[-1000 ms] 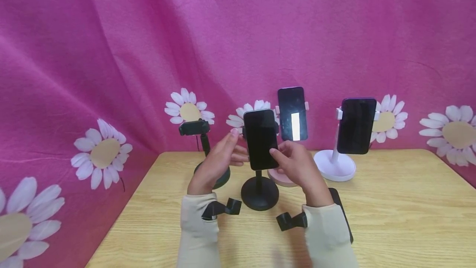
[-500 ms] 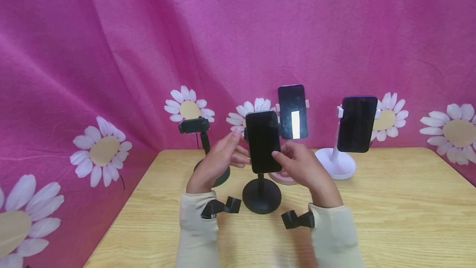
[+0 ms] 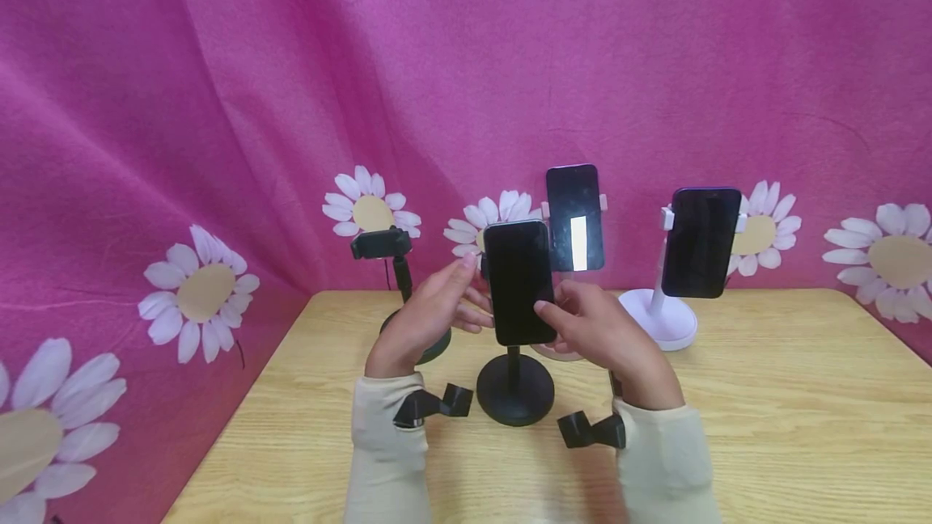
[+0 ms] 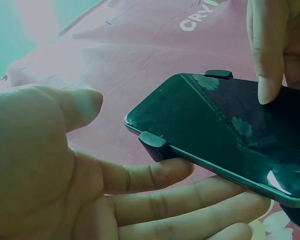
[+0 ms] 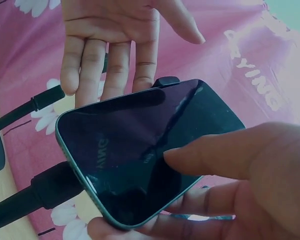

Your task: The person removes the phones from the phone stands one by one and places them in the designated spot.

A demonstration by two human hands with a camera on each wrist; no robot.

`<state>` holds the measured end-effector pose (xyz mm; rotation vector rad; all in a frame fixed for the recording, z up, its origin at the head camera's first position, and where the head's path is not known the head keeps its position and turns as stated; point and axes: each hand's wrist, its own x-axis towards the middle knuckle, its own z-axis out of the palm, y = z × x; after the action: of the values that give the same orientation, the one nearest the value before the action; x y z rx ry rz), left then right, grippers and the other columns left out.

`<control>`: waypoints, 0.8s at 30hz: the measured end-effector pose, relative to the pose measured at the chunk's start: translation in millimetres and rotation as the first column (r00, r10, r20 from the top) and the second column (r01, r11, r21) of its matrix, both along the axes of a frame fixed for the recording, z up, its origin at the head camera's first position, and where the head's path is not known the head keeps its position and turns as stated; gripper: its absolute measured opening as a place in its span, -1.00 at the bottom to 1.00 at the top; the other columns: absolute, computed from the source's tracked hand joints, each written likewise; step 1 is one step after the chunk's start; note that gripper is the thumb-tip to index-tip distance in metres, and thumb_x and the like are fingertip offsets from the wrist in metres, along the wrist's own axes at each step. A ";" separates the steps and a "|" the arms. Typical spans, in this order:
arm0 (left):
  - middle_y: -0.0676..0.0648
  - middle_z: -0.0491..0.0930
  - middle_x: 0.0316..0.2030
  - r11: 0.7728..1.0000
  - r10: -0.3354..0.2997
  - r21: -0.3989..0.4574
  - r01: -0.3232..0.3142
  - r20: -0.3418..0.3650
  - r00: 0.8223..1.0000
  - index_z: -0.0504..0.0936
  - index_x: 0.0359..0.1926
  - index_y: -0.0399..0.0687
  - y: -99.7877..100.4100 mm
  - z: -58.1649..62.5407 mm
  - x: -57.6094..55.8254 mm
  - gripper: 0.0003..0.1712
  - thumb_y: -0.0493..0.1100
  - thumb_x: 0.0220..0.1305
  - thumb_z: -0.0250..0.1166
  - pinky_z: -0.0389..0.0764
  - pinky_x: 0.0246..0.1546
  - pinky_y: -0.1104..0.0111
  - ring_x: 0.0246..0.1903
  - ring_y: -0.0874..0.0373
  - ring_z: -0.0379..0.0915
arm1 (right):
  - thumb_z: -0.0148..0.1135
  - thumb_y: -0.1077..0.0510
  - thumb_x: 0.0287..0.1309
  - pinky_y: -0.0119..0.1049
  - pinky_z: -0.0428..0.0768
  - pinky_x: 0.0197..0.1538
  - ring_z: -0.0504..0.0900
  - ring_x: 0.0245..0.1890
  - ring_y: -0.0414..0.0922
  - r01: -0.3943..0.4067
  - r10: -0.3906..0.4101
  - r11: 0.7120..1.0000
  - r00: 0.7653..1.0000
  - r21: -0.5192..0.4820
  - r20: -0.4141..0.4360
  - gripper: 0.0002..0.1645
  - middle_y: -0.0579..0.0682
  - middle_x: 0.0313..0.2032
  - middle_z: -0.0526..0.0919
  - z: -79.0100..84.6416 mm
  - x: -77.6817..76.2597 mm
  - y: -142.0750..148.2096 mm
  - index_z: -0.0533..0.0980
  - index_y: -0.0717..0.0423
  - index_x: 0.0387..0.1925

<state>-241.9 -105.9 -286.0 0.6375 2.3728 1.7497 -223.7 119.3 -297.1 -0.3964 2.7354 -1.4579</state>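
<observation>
A black-screened smartphone (image 3: pixel 520 281) sits upright in the clamp of a black phone stand (image 3: pixel 515 390), mid-table. With the thumb on the screen and fingers behind, my right hand (image 3: pixel 600 326) grips the phone's lower right edge. My left hand (image 3: pixel 429 314) is at the phone's left side. In the left wrist view its fingers (image 4: pixel 160 205) stretch straight under the phone's edge near the clamp arm (image 4: pixel 154 144), thumb raised away from it. The right wrist view shows the right thumb (image 5: pixel 205 157) across the screen and the stand's neck (image 5: pixel 35 197) behind the phone.
A second smartphone (image 3: pixel 575 217) stands in a pink holder just behind. To the right, another phone (image 3: pixel 702 242) is held by a white stand (image 3: pixel 658 320). A dark green stand (image 3: pixel 382 244) is behind the left hand. A pink flowered cloth (image 3: pixel 466 63) hangs behind the wooden table (image 3: pixel 786 395).
The held phone and its black stand have shifted slightly nearer and to the right, the right hand moving with them. The left hand stays almost in place beside the phone.
</observation>
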 end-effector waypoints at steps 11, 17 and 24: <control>-0.18 0.60 -0.25 0.996 0.079 -0.039 -0.081 -0.048 0.996 0.48 -0.01 -0.15 4.6 -4.3 -5.4 -0.48 0.21 0.43 -0.01 0.65 -0.18 0.18 -0.29 0.01 0.67 | 0.30 -0.10 0.19 -0.13 0.58 -0.12 0.65 -0.23 -0.02 -0.008 0.004 0.996 0.999 -0.088 -0.043 -0.44 0.11 -0.23 0.71 -10.9 -14.6 -6.6 0.50 0.24 0.04; -0.10 0.60 -0.22 0.975 0.218 -0.012 -0.223 -0.160 0.963 0.50 0.06 -0.06 7.5 -7.7 -7.8 -0.59 0.11 0.38 0.16 0.66 -0.24 0.23 -0.26 0.05 0.62 | 0.41 -0.16 0.04 0.01 0.56 -0.01 0.60 -0.07 0.07 0.086 -0.095 0.989 0.993 -0.120 -0.069 -0.21 0.18 -0.07 0.61 -14.6 -15.3 -22.9 0.32 0.21 0.13; -0.05 0.63 -0.17 0.954 0.298 0.111 -0.279 -0.250 0.921 0.59 0.07 -0.06 12.7 -11.6 -13.0 -0.62 -0.04 0.28 0.31 0.64 -0.18 0.25 -0.18 0.08 0.58 | 0.49 -0.25 -0.15 0.07 0.52 0.03 0.54 -0.01 0.07 0.323 -0.343 0.936 0.926 -0.142 -0.155 0.13 0.16 0.02 0.52 -22.5 -8.9 -54.6 0.08 0.15 0.26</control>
<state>-254.9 -93.2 -297.6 0.5871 2.7137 1.9883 -232.5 64.8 -319.7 -0.0619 2.9854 -1.7394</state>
